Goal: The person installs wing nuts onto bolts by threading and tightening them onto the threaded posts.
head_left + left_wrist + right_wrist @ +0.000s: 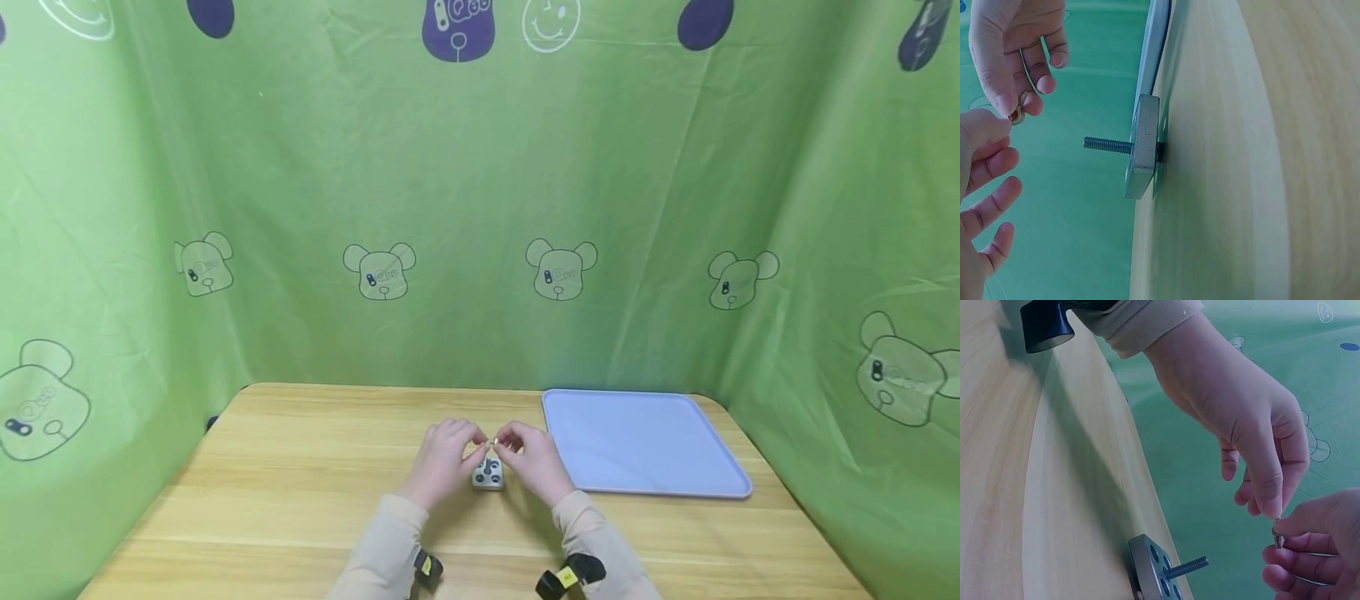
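Note:
Above the tabletop, the fingertips of my left hand (442, 461) and right hand (534, 458) meet and pinch a small brass-coloured, ring-like metal piece (1019, 109). Fingers partly cover this piece, so its exact kind is unclear. In the right wrist view, the small metal piece (1278, 539) shows between the left hand (1235, 412) and the right hand (1319, 540). Just below both hands, a grey metal block (487, 482) with several holes sits on the table. A threaded bolt (1107, 145) stands upright through its middle, and neither hand touches it.
A light blue tray (645, 442) lies on the right of the wooden table (322, 467), beside the right hand. Green printed cloth (465, 183) encloses the back and both sides. Black wrist-worn devices (570, 575) sit at the sleeves.

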{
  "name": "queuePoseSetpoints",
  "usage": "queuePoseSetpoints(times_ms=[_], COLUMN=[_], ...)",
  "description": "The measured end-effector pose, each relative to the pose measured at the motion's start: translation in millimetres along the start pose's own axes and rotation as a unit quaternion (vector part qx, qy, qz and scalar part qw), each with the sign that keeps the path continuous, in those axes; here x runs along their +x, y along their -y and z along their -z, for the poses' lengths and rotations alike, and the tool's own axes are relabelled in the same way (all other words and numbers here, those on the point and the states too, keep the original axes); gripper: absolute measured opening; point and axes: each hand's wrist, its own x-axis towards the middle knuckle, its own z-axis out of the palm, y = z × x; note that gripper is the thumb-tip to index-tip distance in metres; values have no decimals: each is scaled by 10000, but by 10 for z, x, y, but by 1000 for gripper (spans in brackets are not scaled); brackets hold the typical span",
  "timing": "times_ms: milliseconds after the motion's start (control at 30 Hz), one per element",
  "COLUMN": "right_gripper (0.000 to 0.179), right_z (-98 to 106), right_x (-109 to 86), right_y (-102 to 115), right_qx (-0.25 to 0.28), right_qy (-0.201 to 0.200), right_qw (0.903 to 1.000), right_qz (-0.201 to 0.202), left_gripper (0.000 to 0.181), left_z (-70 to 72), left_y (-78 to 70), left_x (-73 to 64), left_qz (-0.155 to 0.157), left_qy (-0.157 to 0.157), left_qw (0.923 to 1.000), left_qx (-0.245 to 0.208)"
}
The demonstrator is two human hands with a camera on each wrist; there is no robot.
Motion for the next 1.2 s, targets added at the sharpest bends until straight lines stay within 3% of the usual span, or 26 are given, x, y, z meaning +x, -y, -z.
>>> queuePoseSetpoints(times_ms=[367, 567, 667, 833, 1000, 1200], right_gripper=[27, 39, 38, 33, 30, 25], right_z=[5, -1, -10, -22, -38, -55], right_x=[-5, -10, -6, 9, 15, 11], right_y=[-16, -61, -94, -155, -194, -218], right_qx=[34, -479, -952, -1493, -1655, -1747], right_qy=[-20, -364, -697, -1255, -1452, -1543], right_qw=[9997, 9956, 9843, 9551, 9415, 9344], right_qz=[221, 719, 1315, 2229, 2553, 2694], left_gripper=[6, 6, 6, 6, 6, 6], left_z=[13, 22, 27, 36, 35, 45], left_y=[0, 10, 15, 12, 7, 2], left_x=[24, 29, 27, 26, 27, 31], left_qz=[375, 663, 790, 881, 899, 956], left_qy=[-154, -248, -265, -255, -215, -119], left_qw=[9989, 9963, 9945, 9925, 9920, 9895], left_qx=[-235, -487, -629, -808, -856, -1078])
